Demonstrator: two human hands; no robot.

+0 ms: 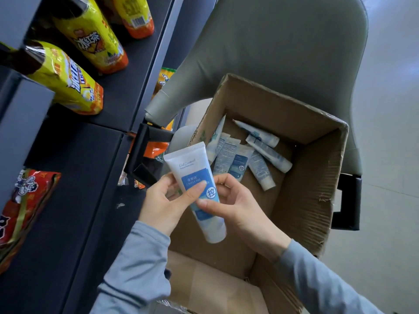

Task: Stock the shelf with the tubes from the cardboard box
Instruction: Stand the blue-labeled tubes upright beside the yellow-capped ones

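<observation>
A white tube with a blue label is held above the open cardboard box, crimped end up and cap end down. My left hand pinches its left side with the thumb across the label. My right hand grips its right side from behind, thumb on the front. Several more white and blue tubes lie loose in the far part of the box. The dark shelf stands to the left, its nearer board bare next to my left hand.
Yellow iced-tea bottles stand on the upper shelf board. A red snack bag sits at the left of the lower board. The box rests on a grey office chair with black armrests.
</observation>
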